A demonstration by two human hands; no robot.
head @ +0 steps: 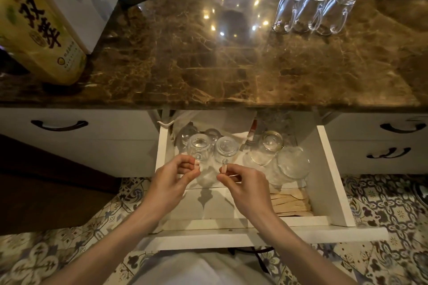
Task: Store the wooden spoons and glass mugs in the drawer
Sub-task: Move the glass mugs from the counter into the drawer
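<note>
The white drawer (333,183) stands pulled out below the marble counter. Two upside-down glass mugs sit in its left half: my left hand (172,180) pinches the handle of the left mug (199,146), and my right hand (245,186) pinches the handle of the right mug (227,148). More glassware lies to the right, including a tilted mug (268,146) and a round glass piece (293,164). Wooden spoons (290,201) lie flat at the drawer's front right. Three more glass mugs (315,10) stand upside down in a row on the counter at the back right.
A yellow-labelled bottle (39,30) and a white box (78,0) stand on the counter (208,65) at the left. Closed drawers with dark handles (59,125) flank the open one. Cloth and paper sit at the drawer's back. Patterned floor tiles (382,215) lie below.
</note>
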